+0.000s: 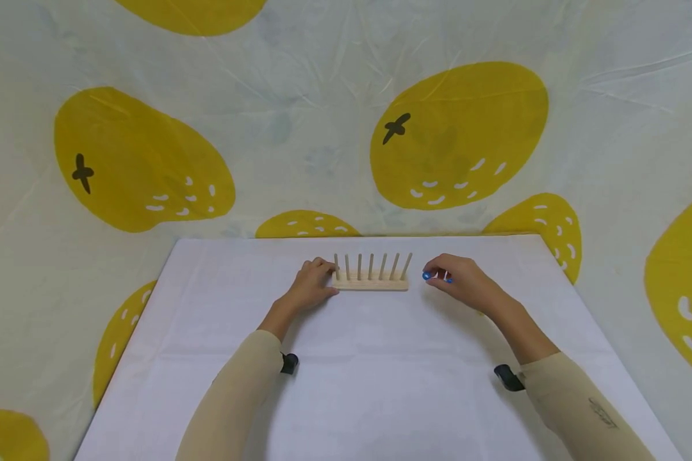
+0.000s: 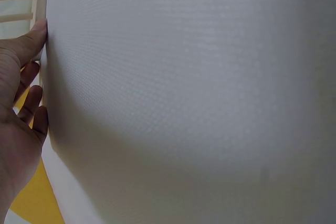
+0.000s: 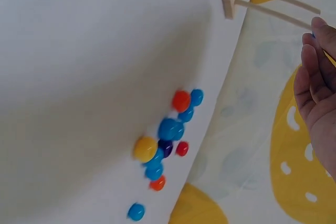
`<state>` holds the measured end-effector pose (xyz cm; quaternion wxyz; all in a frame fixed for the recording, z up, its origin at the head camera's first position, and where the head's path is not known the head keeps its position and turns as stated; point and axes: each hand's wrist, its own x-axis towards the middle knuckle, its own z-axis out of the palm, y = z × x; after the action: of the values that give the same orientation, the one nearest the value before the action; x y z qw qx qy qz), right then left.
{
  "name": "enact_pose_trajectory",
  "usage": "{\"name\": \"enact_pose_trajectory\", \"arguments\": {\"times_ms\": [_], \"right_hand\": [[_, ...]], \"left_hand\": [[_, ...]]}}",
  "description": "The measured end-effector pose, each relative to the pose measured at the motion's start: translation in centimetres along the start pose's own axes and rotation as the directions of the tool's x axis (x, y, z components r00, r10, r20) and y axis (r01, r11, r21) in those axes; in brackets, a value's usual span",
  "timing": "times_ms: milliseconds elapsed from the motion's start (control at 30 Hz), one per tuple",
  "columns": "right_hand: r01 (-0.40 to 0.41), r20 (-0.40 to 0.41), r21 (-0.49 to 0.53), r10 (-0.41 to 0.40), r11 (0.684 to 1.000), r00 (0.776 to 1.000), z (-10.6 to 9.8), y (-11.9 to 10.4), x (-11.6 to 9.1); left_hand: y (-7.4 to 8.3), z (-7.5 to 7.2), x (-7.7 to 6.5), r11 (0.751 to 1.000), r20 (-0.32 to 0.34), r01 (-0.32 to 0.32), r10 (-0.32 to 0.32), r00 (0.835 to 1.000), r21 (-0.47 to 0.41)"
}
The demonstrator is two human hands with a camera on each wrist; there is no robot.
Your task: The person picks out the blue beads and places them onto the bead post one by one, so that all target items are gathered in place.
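Observation:
A light wooden peg rack, with several thin upright pegs along its base, stands on the white table near the back edge. My left hand holds its left end, thumb at the front edge and fingers behind; the left wrist view shows the thumb against the base. Just right of the rack, my right hand pinches a small blue bead between thumb and fingertips. Only a sliver of that bead shows in the right wrist view, where the hand is near the endmost peg.
A loose group of round beads lies on the table, mostly hidden under my right hand in the head view. It includes an orange bead, a yellow bead, a red bead and several blue ones. A lemon-patterned cloth hangs behind the table.

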<state>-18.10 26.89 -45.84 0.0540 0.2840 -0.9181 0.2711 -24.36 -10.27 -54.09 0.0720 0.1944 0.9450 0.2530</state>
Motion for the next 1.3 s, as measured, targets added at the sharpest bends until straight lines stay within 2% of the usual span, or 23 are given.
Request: {"name": "enact_pose_trajectory", "arguments": {"times_ms": [167, 400, 633, 800, 1100, 1300], "right_hand": [[0.018, 0.002, 0.019, -0.018, 1.000, 1.000, -0.1, -1.1, 1.9], [0.107, -0.071, 0.026, -0.105, 0.994, 0.992, 0.5, -2.2, 3.9], [0.079, -0.098, 0.065, -0.073, 0.995, 0.993, 1.2, -4.0, 6.0], [0.095, -0.108, 0.078, -0.086, 0.992, 0.990, 1.7, -4.8, 7.1], [0.075, -0.026, 0.101, -0.072, 0.992, 0.997, 2.9, -6.1, 8.8], [0.068, 0.010, 0.105, -0.070, 0.992, 0.998, 3.8, -7.1, 10.3]], "left_hand": [[0.0, -0.1, 0.0, 1.000, -0.004, -0.003, 0.003, 1.000, -0.001], [0.1, -0.1, -0.3, 1.000, -0.001, -0.001, 0.000, 1.000, -0.012], [0.1, -0.1, -0.3, 1.000, 0.002, 0.002, -0.002, 1.000, -0.001], [0.0, 0.0, -0.2, 1.000, -0.008, -0.002, 0.002, 1.000, -0.006], [0.4, 0.0, -0.1, 1.000, -0.011, -0.014, 0.014, 1.000, -0.011], [0.4, -0.3, -0.1, 1.000, -0.004, 0.001, -0.001, 1.000, -0.002]]}}
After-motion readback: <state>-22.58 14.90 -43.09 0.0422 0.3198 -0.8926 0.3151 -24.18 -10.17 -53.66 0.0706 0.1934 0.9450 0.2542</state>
